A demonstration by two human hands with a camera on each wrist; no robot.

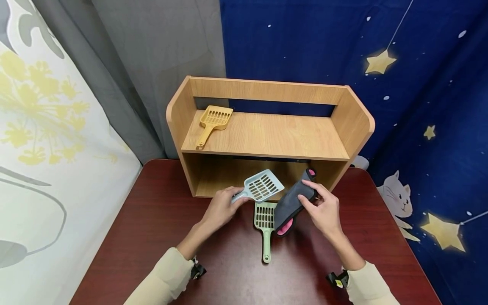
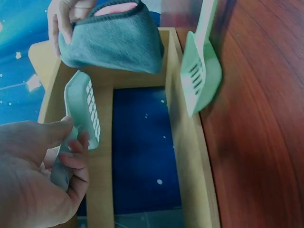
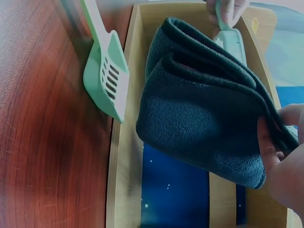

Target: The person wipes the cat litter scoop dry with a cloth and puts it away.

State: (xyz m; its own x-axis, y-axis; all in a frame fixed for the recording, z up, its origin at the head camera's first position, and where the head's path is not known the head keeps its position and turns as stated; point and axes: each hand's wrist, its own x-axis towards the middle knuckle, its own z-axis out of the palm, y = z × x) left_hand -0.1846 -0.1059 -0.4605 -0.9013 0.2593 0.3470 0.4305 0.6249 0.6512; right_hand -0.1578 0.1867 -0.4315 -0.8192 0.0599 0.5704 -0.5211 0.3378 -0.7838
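My left hand (image 1: pixel 223 207) grips the handle of a light blue slotted litter scoop (image 1: pixel 262 185), held up in front of the shelf's lower level. In the left wrist view the fingers (image 2: pixel 76 161) wrap round that handle. My right hand (image 1: pixel 323 207) pinches one edge of a folded dark grey cloth (image 1: pixel 291 203) with pink showing inside its folds. The cloth hangs to the right of the blue scoop. Below both, a green litter scoop (image 1: pixel 266 233) lies on the table against the shelf's front edge, its handle toward me. The cloth overlaps its right side in the head view.
A two-level wooden shelf (image 1: pixel 289 135) stands at the back of the dark red table (image 1: pixel 152 241). On its upper level, at the left, lies a yellow litter scoop (image 1: pixel 214 119). Grey and blue star-patterned curtains (image 1: pixel 297 38) hang behind, with a white patterned one (image 1: pixel 49 148) at the left.
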